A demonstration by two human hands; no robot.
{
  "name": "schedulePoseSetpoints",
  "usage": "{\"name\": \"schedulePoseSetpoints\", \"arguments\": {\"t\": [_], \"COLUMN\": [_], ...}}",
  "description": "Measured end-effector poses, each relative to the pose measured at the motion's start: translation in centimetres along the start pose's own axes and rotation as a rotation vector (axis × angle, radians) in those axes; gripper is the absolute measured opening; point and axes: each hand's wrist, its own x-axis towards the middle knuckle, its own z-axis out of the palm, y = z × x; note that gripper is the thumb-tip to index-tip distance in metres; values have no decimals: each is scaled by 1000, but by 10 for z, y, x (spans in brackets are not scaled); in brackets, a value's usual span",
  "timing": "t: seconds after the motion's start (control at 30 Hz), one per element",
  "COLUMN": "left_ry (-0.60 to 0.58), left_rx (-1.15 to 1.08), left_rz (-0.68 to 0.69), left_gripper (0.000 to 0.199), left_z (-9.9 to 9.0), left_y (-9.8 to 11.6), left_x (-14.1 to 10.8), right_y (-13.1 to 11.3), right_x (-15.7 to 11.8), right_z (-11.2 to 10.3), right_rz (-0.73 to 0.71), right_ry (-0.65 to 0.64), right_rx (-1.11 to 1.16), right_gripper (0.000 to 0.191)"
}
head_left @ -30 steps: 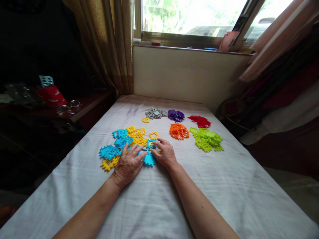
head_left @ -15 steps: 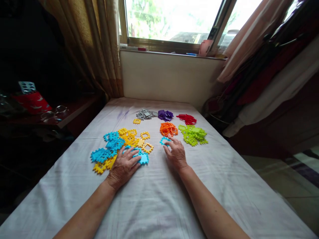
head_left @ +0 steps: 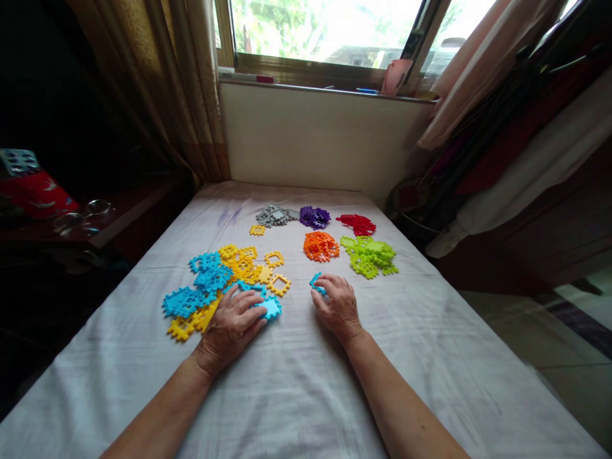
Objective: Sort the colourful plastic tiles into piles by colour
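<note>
My left hand (head_left: 230, 328) lies palm down with its fingers stretched out over the near edge of a mixed heap. Its fingertips touch a light blue toothed plastic tile (head_left: 272, 308). Beside and beyond the fingers lie blue interlocking tiles (head_left: 213, 278) and yellow interlocking tiles (head_left: 245, 266), overlapping one another. To the right, my right hand (head_left: 338, 308) is closed on a blue square frame tile (head_left: 315, 280), pinched between thumb and fingers just above or on the sheet. Part of that tile is hidden by the fingers.
Separate piles of grey (head_left: 274, 216), purple (head_left: 314, 217), red (head_left: 357, 224), orange (head_left: 320, 247) and green tiles (head_left: 373, 256) lie farther back on the white sheet (head_left: 296, 382). One yellow frame (head_left: 257, 230) sits near the grey pile. Eyeglasses (head_left: 83, 217) rest on a side table at left.
My right hand has drawn the blue frame tile slightly toward me, away from the orange pile, and its fingers cover more of it. My left hand stays on the heap; the view has shifted a little.
</note>
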Motion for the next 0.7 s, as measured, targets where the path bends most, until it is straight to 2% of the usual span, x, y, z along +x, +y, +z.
{"name": "schedulePoseSetpoints", "arguments": {"t": [0.1, 0.2, 0.4, 0.53, 0.7], "left_ry": [24, 57, 54, 68, 57], "left_rx": [-11, -17, -73, -89, -74], "left_rz": [-19, -40, -38, -66, -192], "left_gripper": [11, 12, 12, 20, 26], "left_z": [-2, -4, -8, -9, -10], "left_y": [1, 2, 5, 3, -6], "left_x": [1, 2, 5, 3, -3], "right_y": [-18, -36, -49, -50, -25], "right_x": [-3, -7, -7, -4, 3], "right_z": [-2, 1, 8, 2, -12], "right_rz": [-207, -348, -428, -393, -160], "right_ry": [-102, -186, -157, -119, -6], "right_rx": [160, 207, 186, 210, 109], "right_gripper": [21, 33, 13, 15, 19]}}
